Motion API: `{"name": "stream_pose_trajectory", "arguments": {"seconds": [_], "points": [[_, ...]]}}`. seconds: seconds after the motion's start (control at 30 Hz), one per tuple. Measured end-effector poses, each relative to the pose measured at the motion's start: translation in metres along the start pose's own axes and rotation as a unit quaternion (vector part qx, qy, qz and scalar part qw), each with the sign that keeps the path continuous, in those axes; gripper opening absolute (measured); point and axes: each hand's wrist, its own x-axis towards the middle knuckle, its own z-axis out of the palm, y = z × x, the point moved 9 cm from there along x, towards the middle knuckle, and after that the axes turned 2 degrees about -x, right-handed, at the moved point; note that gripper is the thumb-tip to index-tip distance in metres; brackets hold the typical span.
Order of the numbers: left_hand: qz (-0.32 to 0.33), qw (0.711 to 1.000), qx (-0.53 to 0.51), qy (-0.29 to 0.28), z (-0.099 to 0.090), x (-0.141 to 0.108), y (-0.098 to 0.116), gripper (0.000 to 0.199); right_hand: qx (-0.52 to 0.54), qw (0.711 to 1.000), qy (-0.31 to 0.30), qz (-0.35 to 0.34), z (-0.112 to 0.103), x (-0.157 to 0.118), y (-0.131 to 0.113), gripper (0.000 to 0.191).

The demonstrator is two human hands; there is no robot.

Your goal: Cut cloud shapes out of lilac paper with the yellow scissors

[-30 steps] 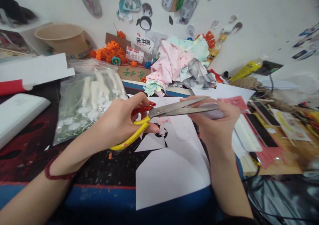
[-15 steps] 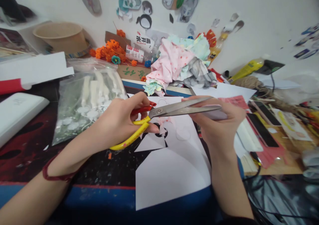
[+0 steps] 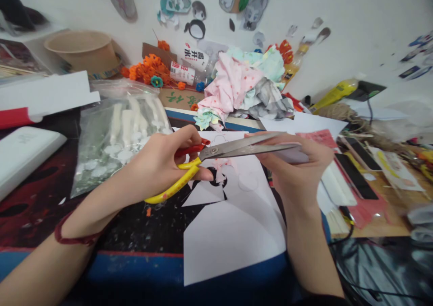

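Observation:
My left hand (image 3: 158, 168) grips the yellow and red handles of a pair of scissors (image 3: 219, 151), whose steel blades point right, slightly apart. My right hand (image 3: 297, 166) holds a small pale pinkish paper piece (image 3: 293, 156) at the blade tips. Both hands hover above a white paper sheet (image 3: 230, 234) with cut-out shapes, which lies on the dark table (image 3: 34, 206). A red cord sits on my left wrist.
A clear plastic bag (image 3: 118, 134) of white pieces lies left. A white box (image 3: 23, 155) is at far left, a brown bowl (image 3: 81, 48) behind. Crumpled pink and grey paper (image 3: 243, 89), orange paper flowers (image 3: 149, 69) and a yellow glue gun (image 3: 334, 94) line the back wall.
The hands and scissors have barely shifted; the blades look slightly more closed on the paper piece than a second ago.

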Motion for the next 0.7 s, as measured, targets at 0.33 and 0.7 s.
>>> {"name": "stream_pose_trajectory", "arguments": {"seconds": [0.33,0.7], "points": [[0.018,0.999,0.028,0.013,-0.0013,-0.0007,-0.0003,0.05,-0.002,1.0,-0.007,0.004,-0.0013,-0.0007,0.0003,0.022],[0.022,0.999,0.043,0.002,0.0,-0.0016,-0.0048,0.05,0.004,1.0,-0.008,-0.008,-0.0007,-0.0012,-0.0011,0.023]]}}
